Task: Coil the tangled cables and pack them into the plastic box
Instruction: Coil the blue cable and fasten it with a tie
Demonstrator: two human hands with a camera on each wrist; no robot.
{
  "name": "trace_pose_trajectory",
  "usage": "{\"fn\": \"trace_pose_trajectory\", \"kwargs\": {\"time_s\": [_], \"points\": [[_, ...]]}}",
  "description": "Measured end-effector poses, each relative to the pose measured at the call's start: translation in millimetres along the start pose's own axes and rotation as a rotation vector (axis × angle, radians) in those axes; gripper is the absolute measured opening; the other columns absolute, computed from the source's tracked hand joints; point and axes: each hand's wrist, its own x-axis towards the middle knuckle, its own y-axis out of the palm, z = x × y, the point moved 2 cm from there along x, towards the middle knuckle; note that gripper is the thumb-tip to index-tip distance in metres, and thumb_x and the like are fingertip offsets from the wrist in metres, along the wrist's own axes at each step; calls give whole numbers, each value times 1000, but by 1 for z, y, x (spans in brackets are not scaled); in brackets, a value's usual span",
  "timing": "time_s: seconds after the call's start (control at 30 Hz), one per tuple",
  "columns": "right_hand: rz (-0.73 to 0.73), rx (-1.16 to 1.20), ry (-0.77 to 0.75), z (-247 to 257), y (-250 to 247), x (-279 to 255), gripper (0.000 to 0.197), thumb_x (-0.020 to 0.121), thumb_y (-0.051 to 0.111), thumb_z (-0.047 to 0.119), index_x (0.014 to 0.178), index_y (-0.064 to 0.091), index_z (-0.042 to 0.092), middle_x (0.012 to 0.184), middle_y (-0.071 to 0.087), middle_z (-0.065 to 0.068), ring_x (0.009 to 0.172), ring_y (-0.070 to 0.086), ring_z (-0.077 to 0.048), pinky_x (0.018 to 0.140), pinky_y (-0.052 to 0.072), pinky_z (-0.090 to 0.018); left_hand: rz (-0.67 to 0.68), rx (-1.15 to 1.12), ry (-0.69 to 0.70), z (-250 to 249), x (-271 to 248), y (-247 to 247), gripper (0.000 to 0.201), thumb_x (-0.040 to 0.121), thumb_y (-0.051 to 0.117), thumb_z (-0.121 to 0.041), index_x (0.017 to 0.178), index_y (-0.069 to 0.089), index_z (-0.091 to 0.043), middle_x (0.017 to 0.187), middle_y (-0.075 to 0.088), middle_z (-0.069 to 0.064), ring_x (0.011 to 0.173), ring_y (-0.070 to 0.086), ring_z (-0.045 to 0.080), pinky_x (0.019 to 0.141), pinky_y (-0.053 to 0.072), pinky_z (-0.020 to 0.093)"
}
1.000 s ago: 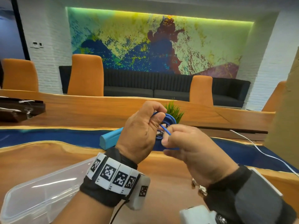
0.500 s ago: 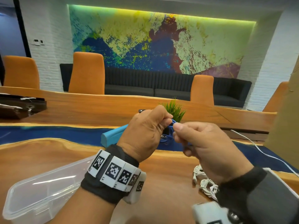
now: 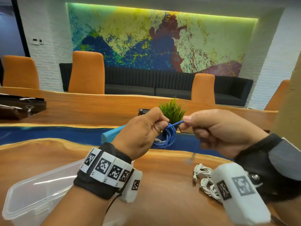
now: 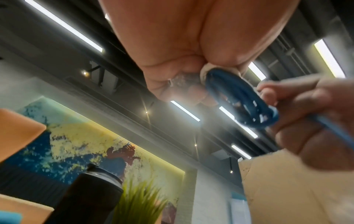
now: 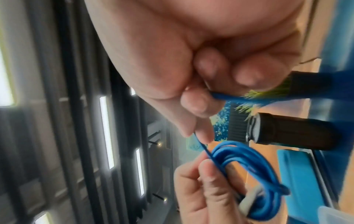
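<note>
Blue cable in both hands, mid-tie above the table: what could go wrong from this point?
1. The left hand pinches the blue cable coil only at its top; a hard pull by the right hand on the free end could loosen the loops.
2. The coil hangs over the table, not the plastic box; a slip would likely drop it outside.
3. The white cables lie uncoiled beneath the right wrist and might snag.

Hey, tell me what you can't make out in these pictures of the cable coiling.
- Blue cable: head view, where its free end goes is hidden inside the right hand.
- Coil's top: the left hand covers it.
- White cables: head view, partly behind the right wrist camera; how many, unclear.
- Plastic box: cut off by the bottom edge.
- Both wrist views are motion-blurred.
</note>
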Motion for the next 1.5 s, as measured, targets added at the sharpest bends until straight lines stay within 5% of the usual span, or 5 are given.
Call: {"fn": "trace_pose_trajectory", "kwargs": {"time_s": [0.6, 0.7, 1.1, 1.3, 1.5], "points": [[-108, -399, -295, 0, -16, 7, 19, 77, 77, 29, 77, 75, 10, 75, 68, -19, 64, 54, -21, 61, 50, -34, 131, 26, 81, -31, -3, 21, 45, 92, 66, -24, 133, 51, -32, 98, 71, -9, 78, 63, -5, 62, 49, 10], [-112, -258, -201, -15, -25, 5, 17, 86, 70, 26, 83, 77, 11, 55, 58, -3, 55, 42, -20, 45, 36, -28, -11, -34, 121, -33, -2, 17, 36, 90, 63, -26, 125, 64, -24, 104, 72, -11, 96, 66, 1, 83, 53, 22], [-144, -440, -208, -59, 3, 3, 18, 94, 62, 22, 106, 76, 24, 86, 74, 9, 79, 64, 2, 80, 51, -21, -71, 195, -97, -17, 0, 20, 10, 98, 54, -29, 96, 55, -19, 83, 57, -7, 76, 54, 10, 64, 42, 29], [-243, -230, -323, -28, 25, -13, 29, 76, 73, 52, 94, 71, 29, 85, 71, 0, 76, 66, -16, 62, 58, -37, -198, 139, -158, -22, -2, 22, 12, 91, 64, -24, 88, 53, -20, 78, 57, -9, 71, 56, 7, 61, 51, 33], [-385, -485, -306, -34, 27, 9, 17, 79, 73, 20, 93, 67, 28, 80, 68, 7, 75, 64, -12, 66, 56, -30, -202, -45, -304, -19, -1, 25, 17, 85, 74, -27, 84, 60, -19, 76, 65, -3, 69, 61, 7, 56, 50, 20]]}}
